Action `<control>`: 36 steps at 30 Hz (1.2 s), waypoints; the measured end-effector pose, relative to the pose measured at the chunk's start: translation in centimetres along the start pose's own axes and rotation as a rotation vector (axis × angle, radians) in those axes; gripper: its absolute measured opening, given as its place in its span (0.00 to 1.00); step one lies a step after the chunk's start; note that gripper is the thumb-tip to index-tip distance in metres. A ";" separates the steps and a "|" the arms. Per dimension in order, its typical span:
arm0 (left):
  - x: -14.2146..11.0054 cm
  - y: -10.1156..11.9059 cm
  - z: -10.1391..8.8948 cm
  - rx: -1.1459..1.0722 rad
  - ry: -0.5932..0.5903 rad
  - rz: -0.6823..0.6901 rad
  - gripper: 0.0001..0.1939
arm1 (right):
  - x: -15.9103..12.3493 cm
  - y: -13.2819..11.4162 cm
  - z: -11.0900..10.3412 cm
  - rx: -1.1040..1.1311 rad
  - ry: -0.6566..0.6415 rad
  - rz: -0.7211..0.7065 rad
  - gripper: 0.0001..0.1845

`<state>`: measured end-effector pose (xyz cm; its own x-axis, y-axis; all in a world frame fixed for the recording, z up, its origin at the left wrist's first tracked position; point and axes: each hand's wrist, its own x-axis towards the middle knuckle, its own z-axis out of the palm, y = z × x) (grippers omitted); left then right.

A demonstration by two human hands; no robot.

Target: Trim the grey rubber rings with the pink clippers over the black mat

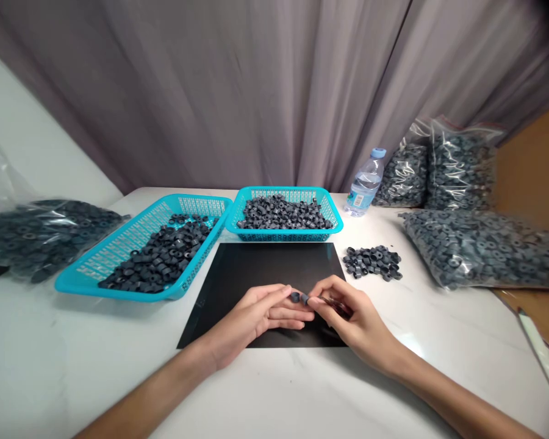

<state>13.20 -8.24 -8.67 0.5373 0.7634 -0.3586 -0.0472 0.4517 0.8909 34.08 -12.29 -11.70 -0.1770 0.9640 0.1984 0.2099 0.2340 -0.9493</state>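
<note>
My left hand (268, 312) is held palm up above the black mat, its fingers stretched to the right. A small dark grey ring-shaped piece (295, 297) sits at its thumb tip, held against the fingers. From the right, my right hand (348, 308) meets it, thumb and forefinger pinching a second small grey hollow piece (304, 299). The two pieces are side by side, close together. Something thin and dark (337, 306) shows under the curled right fingers; I cannot make out what it is. Beneath both hands lies the black mat (274, 265).
Turquoise baskets (283, 231) (119, 296) with many grey pieces stand behind and to the left. A loose pile (373, 262) lies right of the mat. A water bottle (366, 183), filled bags (489, 250) (50, 231) and a long pale strip (542, 353) are around.
</note>
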 end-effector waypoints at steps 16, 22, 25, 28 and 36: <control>0.0 0.3 -0.4 0.115 -0.058 -0.013 0.18 | 0.0 -0.7 -0.2 0.025 -0.095 0.050 0.13; 0.0 0.4 -0.4 0.148 -0.046 0.011 0.16 | 0.1 -0.8 -0.3 0.058 -0.115 0.082 0.15; 0.0 0.5 -0.3 0.166 -0.043 0.024 0.16 | 0.2 -0.7 -0.3 0.093 -0.093 0.093 0.14; 0.0 0.6 -0.3 0.171 -0.048 0.022 0.15 | 0.2 -0.5 -0.3 0.106 -0.098 0.091 0.14; 0.0 0.9 -0.4 0.188 -0.074 0.026 0.15 | 0.3 -0.7 -0.3 0.035 -0.125 0.084 0.16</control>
<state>12.88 -7.67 -8.01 0.5988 0.7345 -0.3193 0.0924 0.3327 0.9385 34.16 -12.08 -10.92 -0.2789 0.9562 0.0885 0.1957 0.1468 -0.9696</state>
